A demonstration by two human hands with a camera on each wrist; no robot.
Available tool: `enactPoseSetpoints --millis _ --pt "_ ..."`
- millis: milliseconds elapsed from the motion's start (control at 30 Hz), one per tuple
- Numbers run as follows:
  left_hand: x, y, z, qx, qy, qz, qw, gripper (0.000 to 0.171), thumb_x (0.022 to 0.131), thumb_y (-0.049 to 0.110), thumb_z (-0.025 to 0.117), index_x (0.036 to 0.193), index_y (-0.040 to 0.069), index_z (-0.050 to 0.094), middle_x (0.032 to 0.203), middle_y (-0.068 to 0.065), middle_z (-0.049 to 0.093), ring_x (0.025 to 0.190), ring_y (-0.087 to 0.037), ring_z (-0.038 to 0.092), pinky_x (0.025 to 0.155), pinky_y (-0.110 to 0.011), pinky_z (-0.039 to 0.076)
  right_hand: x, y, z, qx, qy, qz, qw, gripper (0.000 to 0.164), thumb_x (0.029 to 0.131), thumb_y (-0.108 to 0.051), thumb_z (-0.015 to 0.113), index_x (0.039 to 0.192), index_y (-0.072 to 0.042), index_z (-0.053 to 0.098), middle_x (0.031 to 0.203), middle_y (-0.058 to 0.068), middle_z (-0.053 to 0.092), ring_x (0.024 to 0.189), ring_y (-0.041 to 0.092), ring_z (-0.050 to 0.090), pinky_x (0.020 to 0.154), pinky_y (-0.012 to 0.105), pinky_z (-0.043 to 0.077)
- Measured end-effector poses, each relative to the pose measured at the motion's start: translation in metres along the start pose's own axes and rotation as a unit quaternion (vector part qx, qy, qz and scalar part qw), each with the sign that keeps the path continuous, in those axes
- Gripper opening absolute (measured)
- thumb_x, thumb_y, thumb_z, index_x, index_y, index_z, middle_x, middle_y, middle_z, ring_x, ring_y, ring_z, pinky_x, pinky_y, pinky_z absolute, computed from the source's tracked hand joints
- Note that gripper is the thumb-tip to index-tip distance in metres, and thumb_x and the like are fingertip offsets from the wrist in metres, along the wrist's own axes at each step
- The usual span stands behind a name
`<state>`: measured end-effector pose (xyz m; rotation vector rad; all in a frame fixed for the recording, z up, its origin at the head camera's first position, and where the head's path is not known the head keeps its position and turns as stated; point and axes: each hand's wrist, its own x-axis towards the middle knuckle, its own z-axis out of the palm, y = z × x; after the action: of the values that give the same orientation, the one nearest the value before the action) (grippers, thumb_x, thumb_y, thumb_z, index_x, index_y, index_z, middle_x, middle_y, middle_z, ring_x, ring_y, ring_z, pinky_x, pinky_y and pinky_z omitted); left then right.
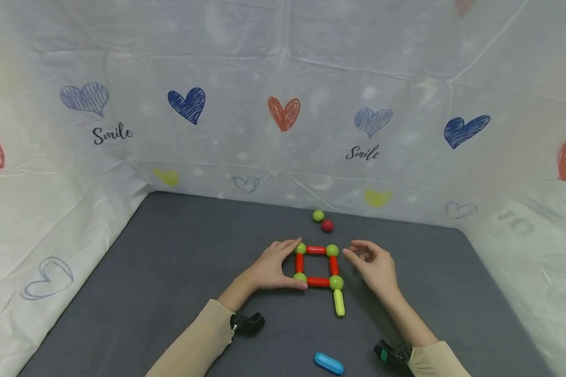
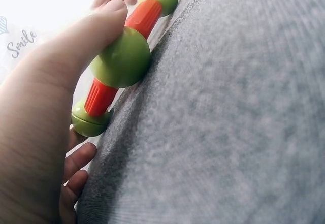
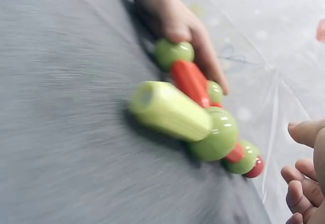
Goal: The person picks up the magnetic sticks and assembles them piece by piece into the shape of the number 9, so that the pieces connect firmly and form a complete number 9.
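Note:
A square of red magnetic rods (image 1: 318, 282) with green balls (image 1: 332, 250) at its corners lies flat on the dark tabletop. My left hand (image 1: 274, 265) holds its left side, thumb on the near-left ball (image 2: 122, 59) and fingers at the far-left one. From the near-right ball (image 3: 216, 133) a yellow-green rod (image 1: 339, 303) sticks out toward me. My right hand (image 1: 376, 268) hovers just right of the square, apart from it, its fingers loosely bent and holding nothing. In the right wrist view, a gap separates its fingertips from the balls.
Behind the square, a loose green ball (image 1: 318, 215) and a red ball (image 1: 327, 225) sit near the table's far edge. A blue rod (image 1: 329, 363) lies close to the near edge. White cloth printed with hearts (image 1: 283, 114) hangs round the grey table (image 1: 179, 251).

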<state>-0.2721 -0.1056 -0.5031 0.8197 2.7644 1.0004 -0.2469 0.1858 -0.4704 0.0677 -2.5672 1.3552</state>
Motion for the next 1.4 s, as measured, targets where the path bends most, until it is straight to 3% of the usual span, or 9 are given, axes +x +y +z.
enactPoseSetpoints --millis 167,333,400,567,733,933,1167,1300,1400 --pt "0.000 -0.001 -0.001 0.006 0.002 -0.002 1.0000 0.117 0.079 0.069 0.084 0.171 0.024 0.026 0.171 0.000 0.035 0.151 -0.030 0.036 0.120 -0.060 0.034 0.032 -0.012 0.016 0.002 0.007 0.001 1.000 0.050 0.097 -0.039 0.081 0.134 -0.008 0.073 0.120 0.011 0.077 0.085 0.018 0.058 0.072 0.025 0.043" --pt "0.002 -0.002 0.001 0.009 0.003 0.003 0.9999 0.116 0.080 0.069 0.083 0.171 0.023 0.027 0.171 0.000 0.035 0.151 -0.030 0.037 0.121 -0.059 0.034 0.058 -0.022 0.030 -0.002 -0.002 -0.001 1.000 0.055 0.095 -0.040 0.082 0.137 -0.006 0.071 0.127 0.014 0.075 0.079 0.023 0.056 0.066 0.029 0.042" --pt "0.002 -0.003 0.002 0.010 0.000 0.004 0.9999 0.116 0.080 0.068 0.084 0.171 0.023 0.027 0.171 0.000 0.036 0.150 -0.029 0.038 0.121 -0.058 0.034 0.067 -0.023 0.034 -0.009 0.001 0.004 1.000 0.057 0.095 -0.040 0.082 0.138 -0.005 0.070 0.130 0.015 0.073 0.084 0.024 0.059 0.070 0.031 0.046" --pt "0.001 -0.003 0.002 0.010 0.000 0.008 0.9999 0.116 0.080 0.068 0.084 0.170 0.022 0.028 0.170 0.000 0.037 0.150 -0.029 0.038 0.122 -0.058 0.033 0.090 -0.028 0.043 -0.006 0.004 0.026 1.000 0.061 0.094 -0.038 0.083 0.141 -0.002 0.067 0.136 0.018 0.069 0.109 0.036 0.066 0.092 0.047 0.054" --pt "-0.001 -0.003 0.000 0.010 0.003 0.009 0.9999 0.115 0.080 0.066 0.085 0.170 0.022 0.028 0.170 -0.001 0.037 0.151 -0.029 0.037 0.121 -0.058 0.033 0.106 -0.028 0.057 -0.022 -0.016 0.030 0.999 0.062 0.093 -0.034 0.083 0.141 0.002 0.065 0.140 0.023 0.066 0.132 0.041 0.058 0.109 0.053 0.048" --pt "-0.002 -0.002 -0.001 0.001 -0.002 0.011 0.9999 0.115 0.081 0.066 0.084 0.171 0.022 0.027 0.170 -0.002 0.036 0.151 -0.030 0.036 0.121 -0.059 0.034 0.115 -0.024 0.072 -0.053 -0.014 0.041 0.998 0.056 0.092 -0.031 0.083 0.134 0.004 0.070 0.137 0.022 0.068 0.128 0.041 0.060 0.110 0.051 0.048" --pt "-0.001 -0.003 0.001 0.003 0.002 0.009 1.0000 0.114 0.081 0.067 0.084 0.170 0.024 0.028 0.170 0.000 0.036 0.151 -0.028 0.037 0.121 -0.058 0.034 0.120 -0.027 0.079 -0.049 -0.026 0.054 0.997 0.047 0.093 -0.028 0.083 0.130 0.000 0.073 0.119 0.022 0.076 0.099 0.040 0.072 0.100 0.050 0.054" --pt "-0.001 -0.003 0.000 0.005 0.002 0.009 0.9999 0.115 0.081 0.067 0.084 0.171 0.024 0.027 0.170 0.000 0.036 0.152 -0.028 0.036 0.121 -0.058 0.034 0.122 -0.029 0.081 -0.074 -0.023 0.062 0.995 0.044 0.094 -0.028 0.082 0.128 -0.002 0.074 0.126 0.021 0.073 0.111 0.040 0.066 0.101 0.052 0.052" --pt "-0.002 -0.003 0.000 0.003 0.002 0.009 1.0000 0.115 0.081 0.066 0.084 0.171 0.024 0.027 0.170 0.000 0.036 0.152 -0.028 0.036 0.121 -0.058 0.034 0.123 -0.028 0.083 -0.077 -0.023 0.069 0.994 0.042 0.095 -0.029 0.081 0.127 -0.003 0.075 0.127 0.021 0.073 0.107 0.039 0.068 0.100 0.052 0.052"
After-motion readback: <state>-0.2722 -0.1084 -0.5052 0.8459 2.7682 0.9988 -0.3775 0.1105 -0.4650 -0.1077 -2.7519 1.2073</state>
